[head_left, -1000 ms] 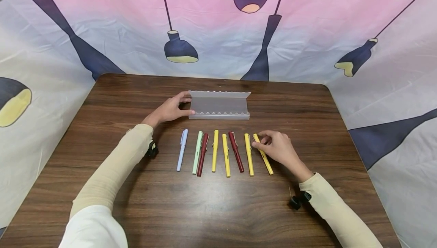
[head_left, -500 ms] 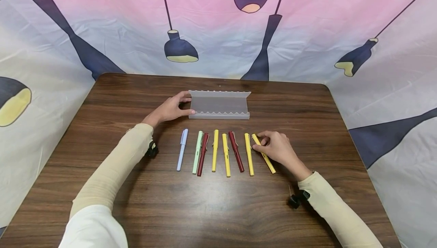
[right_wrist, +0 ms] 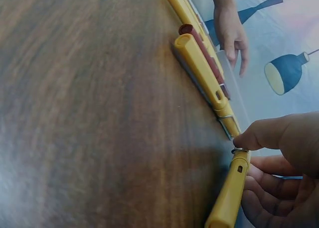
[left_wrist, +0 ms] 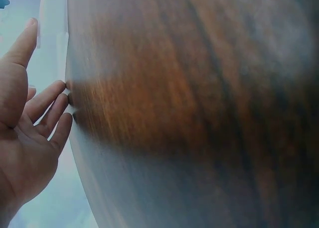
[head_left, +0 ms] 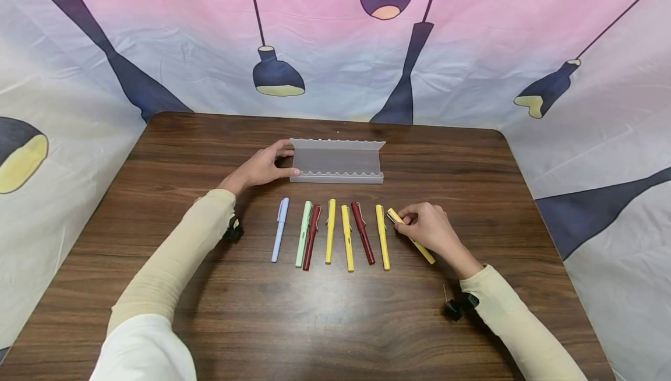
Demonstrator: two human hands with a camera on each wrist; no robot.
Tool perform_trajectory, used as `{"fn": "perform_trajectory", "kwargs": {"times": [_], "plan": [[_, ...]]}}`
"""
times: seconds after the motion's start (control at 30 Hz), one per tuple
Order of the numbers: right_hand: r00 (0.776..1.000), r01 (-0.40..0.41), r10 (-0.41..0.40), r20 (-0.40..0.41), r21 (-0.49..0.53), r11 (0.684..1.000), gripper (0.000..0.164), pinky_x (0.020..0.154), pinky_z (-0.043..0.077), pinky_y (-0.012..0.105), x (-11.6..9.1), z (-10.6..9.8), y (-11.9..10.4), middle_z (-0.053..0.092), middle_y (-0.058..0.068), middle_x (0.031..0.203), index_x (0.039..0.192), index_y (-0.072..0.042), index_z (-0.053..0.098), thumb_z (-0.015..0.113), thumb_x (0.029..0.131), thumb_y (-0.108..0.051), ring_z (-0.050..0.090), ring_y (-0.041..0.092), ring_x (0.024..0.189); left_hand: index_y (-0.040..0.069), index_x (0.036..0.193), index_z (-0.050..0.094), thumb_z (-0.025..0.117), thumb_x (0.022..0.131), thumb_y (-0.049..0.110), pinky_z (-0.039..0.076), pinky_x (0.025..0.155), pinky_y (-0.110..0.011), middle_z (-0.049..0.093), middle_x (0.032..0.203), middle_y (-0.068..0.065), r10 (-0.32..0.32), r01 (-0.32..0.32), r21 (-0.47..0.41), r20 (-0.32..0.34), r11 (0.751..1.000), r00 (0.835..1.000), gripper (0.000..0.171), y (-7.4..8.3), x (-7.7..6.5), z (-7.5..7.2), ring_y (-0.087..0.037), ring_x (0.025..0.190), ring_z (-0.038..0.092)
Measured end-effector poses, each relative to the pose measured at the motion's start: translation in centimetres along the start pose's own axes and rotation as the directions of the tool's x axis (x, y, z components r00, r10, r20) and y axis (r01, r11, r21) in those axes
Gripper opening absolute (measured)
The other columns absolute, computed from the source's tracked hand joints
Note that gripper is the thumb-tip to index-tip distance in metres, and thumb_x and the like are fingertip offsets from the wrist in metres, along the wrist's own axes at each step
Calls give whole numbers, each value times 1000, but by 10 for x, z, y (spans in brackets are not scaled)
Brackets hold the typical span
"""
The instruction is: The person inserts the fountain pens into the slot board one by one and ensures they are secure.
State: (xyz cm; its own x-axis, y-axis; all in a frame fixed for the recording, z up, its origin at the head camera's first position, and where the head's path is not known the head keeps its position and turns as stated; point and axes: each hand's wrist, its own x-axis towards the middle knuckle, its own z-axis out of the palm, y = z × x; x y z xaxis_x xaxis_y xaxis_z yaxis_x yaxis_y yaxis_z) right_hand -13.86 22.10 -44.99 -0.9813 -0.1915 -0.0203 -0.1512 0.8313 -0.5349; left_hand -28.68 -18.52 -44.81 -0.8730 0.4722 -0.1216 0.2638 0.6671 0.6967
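Observation:
My left hand [head_left: 260, 168] holds the left end of a clear plastic pen tray [head_left: 335, 162], thumb at its front lip and fingers by its back corner. Notches line the tray's long edges, and no pens lie in it. With thumb and fingers my right hand [head_left: 428, 228] pinches a capped yellow pen [head_left: 422, 250] near its cap, at the right end of a row. In the right wrist view this yellow pen [right_wrist: 230, 193] points down past the thumb. Left of it lie another yellow pen [head_left: 383, 241] and a dark red pen [head_left: 363, 234].
Further left in the row lie two more yellow pens [head_left: 348, 241], a second dark red pen [head_left: 311, 241], a light green pen [head_left: 302, 238] and a light blue pen [head_left: 279, 232]. All rest on the brown wooden table [head_left: 325, 323]. Printed cloth [head_left: 335, 78] hangs behind the table.
The pinched yellow pen has turned, its lower end swinging right and slightly away from me. My right hand has shifted slightly; my left hand, the tray and the other pens stay put.

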Motion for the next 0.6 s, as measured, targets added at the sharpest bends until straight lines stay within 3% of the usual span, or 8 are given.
{"fn": "perform_trajectory", "kwargs": {"times": [0.6], "plan": [[997, -14, 18, -74, 52, 999, 16, 62, 51, 30, -3, -29, -7, 71, 1, 82, 98, -7, 79, 81, 87, -19, 64, 15, 72, 8, 162, 22, 75, 94, 43, 28, 120, -56, 49, 155, -16, -1, 1, 0, 3, 1000, 1000, 94, 0, 0, 1, -33, 150, 34]]}}
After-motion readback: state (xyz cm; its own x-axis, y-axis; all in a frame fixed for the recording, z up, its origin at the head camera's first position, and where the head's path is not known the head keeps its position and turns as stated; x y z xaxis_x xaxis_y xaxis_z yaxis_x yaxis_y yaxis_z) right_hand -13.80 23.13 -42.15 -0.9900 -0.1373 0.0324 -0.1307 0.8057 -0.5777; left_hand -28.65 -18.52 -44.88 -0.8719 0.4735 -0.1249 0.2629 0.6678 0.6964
